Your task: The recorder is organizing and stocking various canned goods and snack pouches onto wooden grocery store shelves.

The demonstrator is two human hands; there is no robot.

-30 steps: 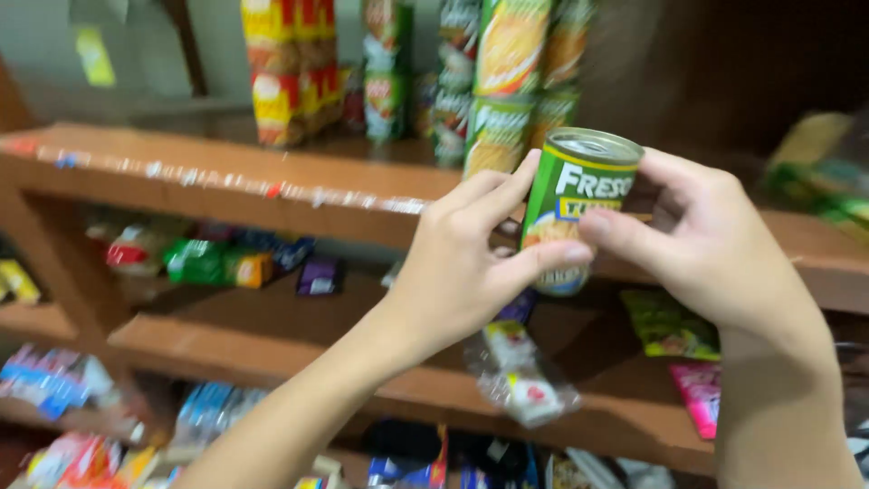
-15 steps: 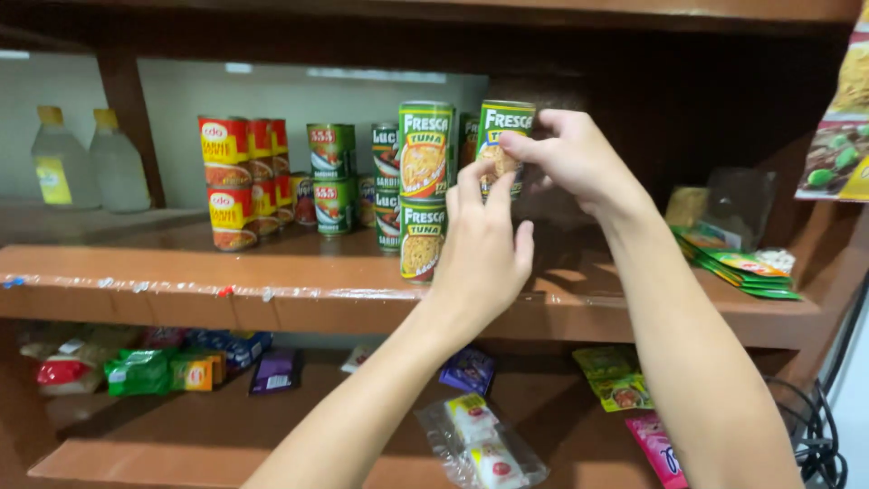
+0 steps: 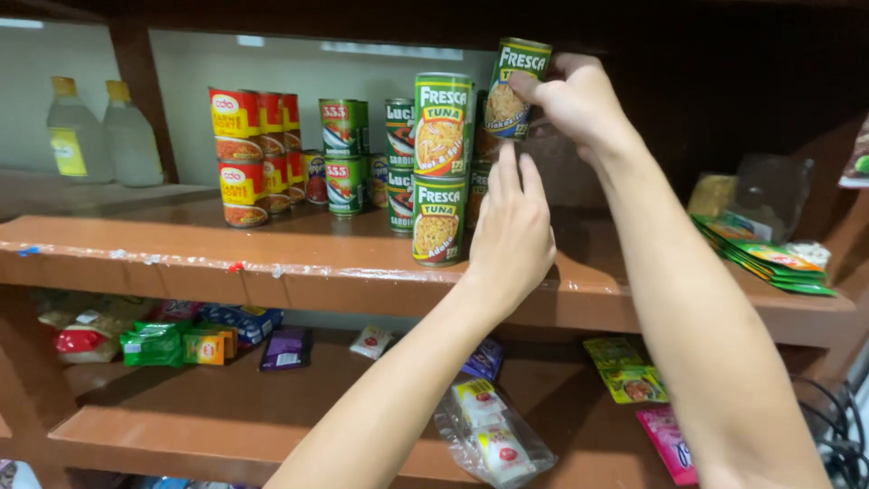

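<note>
My right hand (image 3: 579, 100) grips a green tuna can (image 3: 516, 86) near its top and holds it high over the upper wooden shelf (image 3: 317, 263). To its left stand two stacked green tuna cans (image 3: 442, 167). My left hand (image 3: 511, 231) reaches up below the held can, fingers raised and together, just right of that stack. I cannot tell if its fingertips touch a can behind it.
Further left on the upper shelf stand red cans (image 3: 243, 154), green sardine cans (image 3: 344, 154) and two clear bottles (image 3: 95, 136). Green sachets (image 3: 760, 258) lie at the right. The lower shelf (image 3: 226, 426) holds small packets and a plastic bag (image 3: 493, 435).
The view rose from the lower shelves to the upper shelf. Both hands had held the can; now my right hand alone lifts it higher while my left hand has let go.
</note>
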